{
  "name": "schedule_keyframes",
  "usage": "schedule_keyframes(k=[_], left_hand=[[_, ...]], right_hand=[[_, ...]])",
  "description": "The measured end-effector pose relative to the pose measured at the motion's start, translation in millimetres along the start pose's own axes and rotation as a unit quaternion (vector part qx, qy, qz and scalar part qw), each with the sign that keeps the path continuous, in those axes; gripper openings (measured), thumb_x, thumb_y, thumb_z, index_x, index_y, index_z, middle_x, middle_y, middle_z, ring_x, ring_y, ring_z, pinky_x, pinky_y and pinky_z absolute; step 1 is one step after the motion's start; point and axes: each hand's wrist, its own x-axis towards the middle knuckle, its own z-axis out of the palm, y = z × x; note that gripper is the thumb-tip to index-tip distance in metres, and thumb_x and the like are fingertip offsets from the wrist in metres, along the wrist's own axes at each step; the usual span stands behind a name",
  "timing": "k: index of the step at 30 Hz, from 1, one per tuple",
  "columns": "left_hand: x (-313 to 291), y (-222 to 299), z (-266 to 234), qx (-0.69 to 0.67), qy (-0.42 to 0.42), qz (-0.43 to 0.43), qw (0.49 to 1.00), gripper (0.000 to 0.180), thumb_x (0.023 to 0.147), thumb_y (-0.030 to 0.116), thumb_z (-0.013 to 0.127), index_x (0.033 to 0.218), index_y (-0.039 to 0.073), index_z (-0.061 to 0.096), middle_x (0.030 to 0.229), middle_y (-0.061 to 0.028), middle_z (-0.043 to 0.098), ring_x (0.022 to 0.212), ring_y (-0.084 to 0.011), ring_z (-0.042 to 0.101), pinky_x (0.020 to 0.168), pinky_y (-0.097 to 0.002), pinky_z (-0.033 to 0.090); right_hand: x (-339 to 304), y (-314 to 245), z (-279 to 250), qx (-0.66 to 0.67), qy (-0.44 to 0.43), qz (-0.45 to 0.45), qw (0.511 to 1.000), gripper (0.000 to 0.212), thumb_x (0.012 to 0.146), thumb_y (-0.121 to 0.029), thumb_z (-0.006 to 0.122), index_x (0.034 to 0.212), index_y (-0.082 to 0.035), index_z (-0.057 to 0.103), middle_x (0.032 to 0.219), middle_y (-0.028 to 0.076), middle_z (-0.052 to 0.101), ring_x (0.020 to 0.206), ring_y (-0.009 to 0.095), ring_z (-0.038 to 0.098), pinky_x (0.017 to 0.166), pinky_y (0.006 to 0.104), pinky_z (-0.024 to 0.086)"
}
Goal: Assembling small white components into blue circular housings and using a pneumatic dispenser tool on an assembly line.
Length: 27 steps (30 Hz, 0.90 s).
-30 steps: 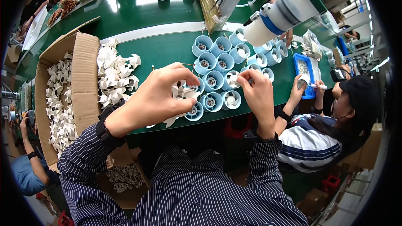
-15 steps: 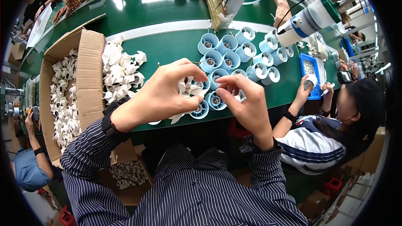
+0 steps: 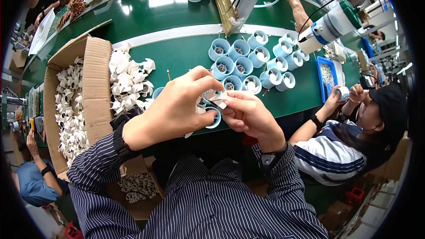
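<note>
My left hand (image 3: 170, 106) is curled above the near edge of the green bench, thumb and fingers bent around white fan blade pieces. My right hand (image 3: 254, 114) meets it from the right, its thumb and forefinger pinching a white fan blade (image 3: 218, 100). My left fingers partly hide where the pieces touch. Just beyond both hands stand light blue round housings (image 3: 222, 66); several show a dark motor core inside, while others hold a white fan blade (image 3: 272, 77). One blue housing (image 3: 214, 118) sits directly below my hands, partly covered.
A heap of white fan blades (image 3: 128, 77) lies left of my hands, beside a tall cardboard box (image 3: 97, 84) of more. At right, a co-worker (image 3: 336, 150) handles a white round part near a blue tray (image 3: 322, 68). A metal post (image 3: 254, 0) rises at the back.
My right hand has moved left and closed on a white fan blade at my left fingertips. The co-worker at right has raised the round part nearer the head.
</note>
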Motion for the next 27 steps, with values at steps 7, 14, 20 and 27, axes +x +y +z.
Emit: schedule_keyframes(k=[7, 14, 20, 27], left_hand=[[0, -1, -14, -0.020, 0.000, -0.054, 0.998, 0.042, 0.080, 0.006, 0.081, 0.121, 0.002, 0.070, 0.112, -0.0100, 0.068, 0.100, -0.0228, 0.067, 0.093, -0.0354, 0.054], [4, -5, -17, -0.073, 0.028, -0.094, 0.993, 0.033, 0.081, 0.013, 0.079, 0.112, 0.000, 0.074, 0.108, -0.0151, 0.070, 0.094, -0.0284, 0.070, 0.085, -0.0370, 0.056], [3, -3, -21, -0.112, 0.022, -0.163, 0.980, 0.032, 0.083, 0.016, 0.081, 0.109, -0.001, 0.075, 0.104, -0.0122, 0.068, 0.086, -0.0207, 0.068, 0.078, -0.0346, 0.055], [5, -8, -21, -0.139, 0.015, -0.198, 0.970, 0.032, 0.083, 0.018, 0.083, 0.107, -0.002, 0.075, 0.093, -0.0076, 0.066, 0.077, -0.0136, 0.064, 0.070, -0.0310, 0.052]], right_hand=[[-6, 0, -27, 0.180, -0.071, -0.071, 0.978, 0.021, 0.115, -0.021, 0.053, 0.123, -0.001, 0.056, 0.088, 0.000, 0.048, 0.057, 0.004, 0.038, 0.043, 0.0167, 0.031], [-5, -18, -27, -0.537, 0.296, -0.376, 0.695, 0.015, 0.104, -0.011, 0.070, 0.097, 0.002, 0.070, 0.085, 0.005, 0.063, 0.071, 0.017, 0.057, 0.068, 0.0319, 0.046], [11, -17, -39, -0.661, 0.239, -0.344, 0.622, 0.011, 0.094, -0.010, 0.075, 0.096, 0.001, 0.072, 0.091, 0.014, 0.068, 0.090, 0.034, 0.061, 0.082, 0.0434, 0.049], [10, -23, -18, -0.641, 0.274, -0.303, 0.649, 0.011, 0.090, -0.013, 0.080, 0.094, -0.003, 0.079, 0.090, 0.012, 0.070, 0.091, 0.033, 0.064, 0.080, 0.0440, 0.052]])
